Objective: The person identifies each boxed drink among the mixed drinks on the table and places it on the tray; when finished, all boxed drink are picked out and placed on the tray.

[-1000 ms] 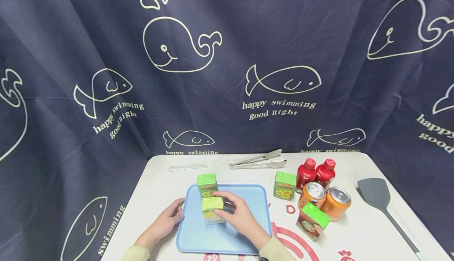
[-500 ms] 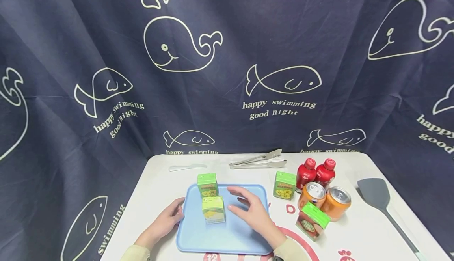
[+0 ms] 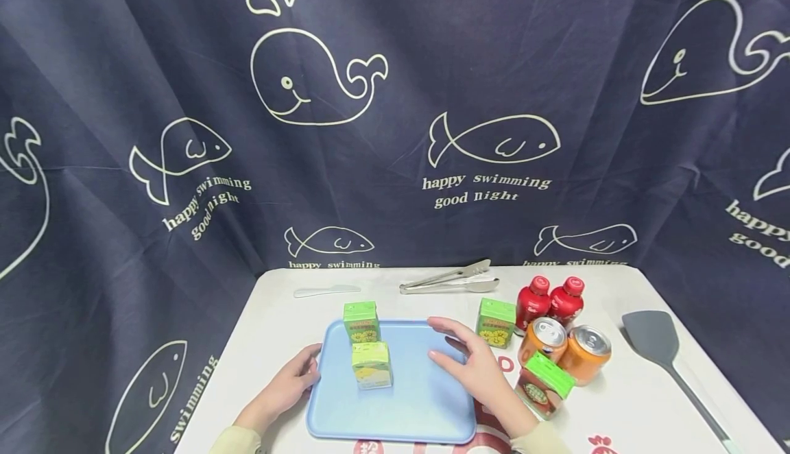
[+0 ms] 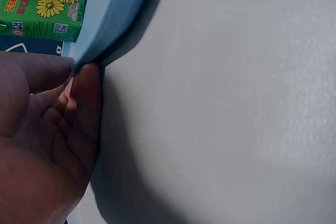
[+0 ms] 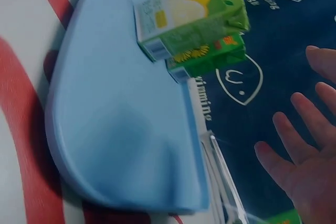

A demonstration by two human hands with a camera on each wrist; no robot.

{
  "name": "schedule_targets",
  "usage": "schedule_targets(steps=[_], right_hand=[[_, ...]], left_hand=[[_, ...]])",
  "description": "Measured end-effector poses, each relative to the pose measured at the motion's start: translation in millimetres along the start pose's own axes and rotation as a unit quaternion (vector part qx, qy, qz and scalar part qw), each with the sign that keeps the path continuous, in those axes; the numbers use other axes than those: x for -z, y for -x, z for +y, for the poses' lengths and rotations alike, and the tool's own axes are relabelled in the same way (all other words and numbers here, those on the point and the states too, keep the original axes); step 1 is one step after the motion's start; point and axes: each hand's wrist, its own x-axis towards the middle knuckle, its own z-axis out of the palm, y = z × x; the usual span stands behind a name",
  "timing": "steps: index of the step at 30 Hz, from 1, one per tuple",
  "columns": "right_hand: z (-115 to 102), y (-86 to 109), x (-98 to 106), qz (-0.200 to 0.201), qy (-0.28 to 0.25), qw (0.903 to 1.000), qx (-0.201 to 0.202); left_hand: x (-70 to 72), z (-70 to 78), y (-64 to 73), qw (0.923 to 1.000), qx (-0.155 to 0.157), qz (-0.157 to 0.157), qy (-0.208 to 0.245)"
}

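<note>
At the left edge of the blue tray (image 3: 420, 402), my left hand (image 3: 285, 387) pinches the rim; the left wrist view shows thumb and finger meeting on it. My right hand (image 3: 480, 366) hovers over the tray's right side, fingers spread and holding nothing. A yellow-green juice box (image 3: 372, 367) stands upright on the tray, left of its middle. Just behind it is a green drink box with yellow flowers (image 3: 361, 322), partly hidden by the front box in the head view. Another green drink box (image 3: 496, 322) stands on the table beyond my right hand.
Two red bottles (image 3: 549, 303), two orange cans (image 3: 586, 354) and a tilted green-topped brown carton (image 3: 542, 387) crowd together at the right. Farther right lies a grey spatula (image 3: 654, 337). Metal tongs (image 3: 449, 282) and a pale knife (image 3: 327, 291) lie along the back.
My right hand has let go of the yellow-green juice box and moved right, away from it. The box stays standing on the tray, and my left hand has kept its place.
</note>
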Motion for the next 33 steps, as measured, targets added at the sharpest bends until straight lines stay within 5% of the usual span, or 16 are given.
schedule_targets(steps=[22, 33], right_hand=[[-30, 15.1, 60, 0.049, 0.096, 0.9932, 0.044], [-37, 29.0, 90, 0.057, 0.19, 0.9802, 0.003]], left_hand=[[0.0, -1.4, -0.5, 1.0, -0.003, -0.003, 0.005], [1.0, -2.1, -1.7, 0.9999, -0.011, -0.008, 0.002]])
